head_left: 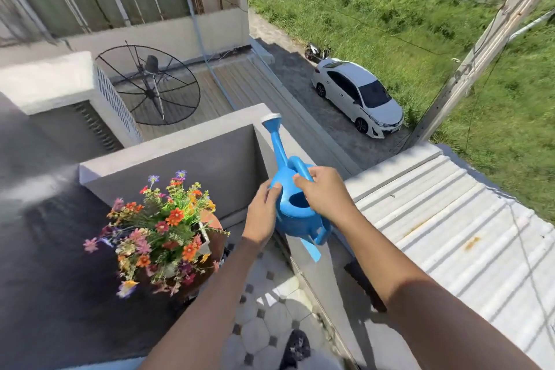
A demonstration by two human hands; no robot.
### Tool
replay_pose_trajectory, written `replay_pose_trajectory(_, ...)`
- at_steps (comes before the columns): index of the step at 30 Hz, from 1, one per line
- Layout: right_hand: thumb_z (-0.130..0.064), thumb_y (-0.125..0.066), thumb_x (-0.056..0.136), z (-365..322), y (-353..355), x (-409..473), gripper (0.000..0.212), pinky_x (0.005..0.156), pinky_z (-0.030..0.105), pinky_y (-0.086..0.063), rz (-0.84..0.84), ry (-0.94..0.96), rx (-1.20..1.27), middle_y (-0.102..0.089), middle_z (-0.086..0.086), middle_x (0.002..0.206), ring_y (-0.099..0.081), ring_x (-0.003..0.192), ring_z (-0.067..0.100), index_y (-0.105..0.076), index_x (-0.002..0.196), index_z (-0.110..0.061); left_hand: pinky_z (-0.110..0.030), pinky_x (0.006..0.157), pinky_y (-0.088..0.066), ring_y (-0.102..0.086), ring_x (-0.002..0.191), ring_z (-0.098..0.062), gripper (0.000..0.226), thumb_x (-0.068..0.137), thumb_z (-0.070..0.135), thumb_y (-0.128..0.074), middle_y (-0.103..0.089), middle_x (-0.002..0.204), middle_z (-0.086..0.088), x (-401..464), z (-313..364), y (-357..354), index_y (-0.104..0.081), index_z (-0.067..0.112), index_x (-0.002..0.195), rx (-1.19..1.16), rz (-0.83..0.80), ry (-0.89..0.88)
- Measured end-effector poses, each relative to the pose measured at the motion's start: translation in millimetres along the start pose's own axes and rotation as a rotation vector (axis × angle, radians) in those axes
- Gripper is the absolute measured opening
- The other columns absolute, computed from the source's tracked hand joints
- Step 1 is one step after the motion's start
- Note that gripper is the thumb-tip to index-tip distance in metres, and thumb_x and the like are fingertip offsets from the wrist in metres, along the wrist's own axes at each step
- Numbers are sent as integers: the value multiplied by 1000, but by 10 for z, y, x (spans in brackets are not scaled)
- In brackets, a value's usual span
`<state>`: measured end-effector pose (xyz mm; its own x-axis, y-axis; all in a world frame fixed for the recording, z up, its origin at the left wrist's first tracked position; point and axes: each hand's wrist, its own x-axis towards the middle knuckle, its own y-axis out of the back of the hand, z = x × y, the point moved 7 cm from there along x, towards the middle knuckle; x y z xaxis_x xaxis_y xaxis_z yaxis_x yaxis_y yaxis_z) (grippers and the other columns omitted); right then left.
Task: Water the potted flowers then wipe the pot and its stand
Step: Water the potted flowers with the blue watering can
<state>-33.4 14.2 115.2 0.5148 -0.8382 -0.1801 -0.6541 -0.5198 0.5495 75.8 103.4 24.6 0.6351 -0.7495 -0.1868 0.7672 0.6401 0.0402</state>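
One view only, from the camera on my head. It looks forward and steeply down over my outstretched arms from a balcony. My left hand (262,213) and right hand (326,194) sit near frame centre, close to the lens, forearms running in from the bottom edge. The flowers (162,231) lie just left of and below my left hand. Beyond my hands the view drops past the wall (186,165) to a car (357,96) far below. Wide-angle bending shows at the edges.

The flowers (162,228) hide most of the pot (214,237); its stand is unseen.
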Motion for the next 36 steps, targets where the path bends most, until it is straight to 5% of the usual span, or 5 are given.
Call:
replay_pose_trajectory(8, -21, -59, 86, -884, -596, -533, 31, 43, 26, -36, -100, 173, -175, -41, 2, 54, -40, 45, 15, -45, 61, -11, -48, 85, -49, -64, 94, -24, 48, 82, 66, -41, -68, 99, -2, -660, 155, 1004, -61, 30, 107, 42, 196, -3)
replay_pose_trajectory(12, -30, -57, 94, -1167, -889, -758, 38, 52, 29, -40, -199, 214, -262, -46, 10, 68, -43, 55, 22, -57, 77, 5, -51, 81, -53, -66, 91, -27, 57, 80, 76, -39, -68, 102, -4, -1002, 187, 1312, -55, 33, 115, -7, 222, 14)
replay_pose_trajectory(16, -36, -60, 95, -1390, -1134, -997, 38, 50, 28, -37, -265, 281, -349, -46, 7, 60, -45, 51, 22, -58, 73, -5, -37, 66, -51, -63, 79, -21, 45, 92, 59, -44, -64, 95, -6, -1248, 200, 1598, -53, 20, 112, -48, 277, 23)
replay_pose_trajectory(24, -34, -59, 96, -1585, -1548, -1284, 45, 58, 35, -42, -324, 348, -450, -50, 15, 69, -51, 59, 38, -63, 97, 11, -50, 80, -54, -66, 87, -26, 30, 88, 65, -39, -68, 100, -4, -1620, 103, 1955, -51, 45, 106, -26, 314, 27)
replay_pose_trajectory(36, -32, -51, 100, -1832, -1874, -1482, 38, 44, 25, -35, -397, 380, -716, -45, 4, 64, -51, 49, 21, -39, 69, -14, -43, 77, -47, -60, 88, -22, 47, 96, 59, -26, -62, 98, -9, -1882, 5, 2234, -50, 22, 111, 126, 350, 96)
